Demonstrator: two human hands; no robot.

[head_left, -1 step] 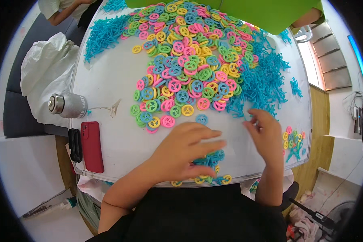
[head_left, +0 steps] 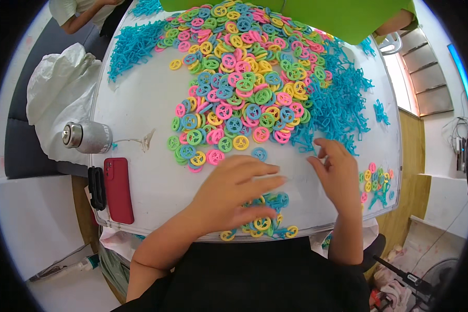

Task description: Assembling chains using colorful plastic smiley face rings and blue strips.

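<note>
My left hand [head_left: 233, 193] hovers over the near part of the table with its fingers stretched apart and nothing in them. Below it, partly hidden, lies a small cluster of blue plastic pieces and little wheels [head_left: 262, 223] at the table's front edge. My right hand [head_left: 338, 169] is by the near edge of the heap of blue plastic pieces [head_left: 340, 104], thumb and fingers apart, with no piece visible between them. Ahead of both hands spreads a large heap of pink, yellow, green and blue spoked wheels [head_left: 244, 88]. A single blue wheel [head_left: 259, 154] lies just beyond my left hand.
On the left are a red phone [head_left: 118, 190], a black case [head_left: 96, 187] and a silver flask [head_left: 88, 136]. A second blue pile [head_left: 132, 49] is at the far left. Small mixed parts [head_left: 377, 182] lie at the right edge. Other people's arms [head_left: 86, 18] show at the far side.
Both hands have shifted slightly to the left. A little more of the near cluster shows beneath my left hand.
</note>
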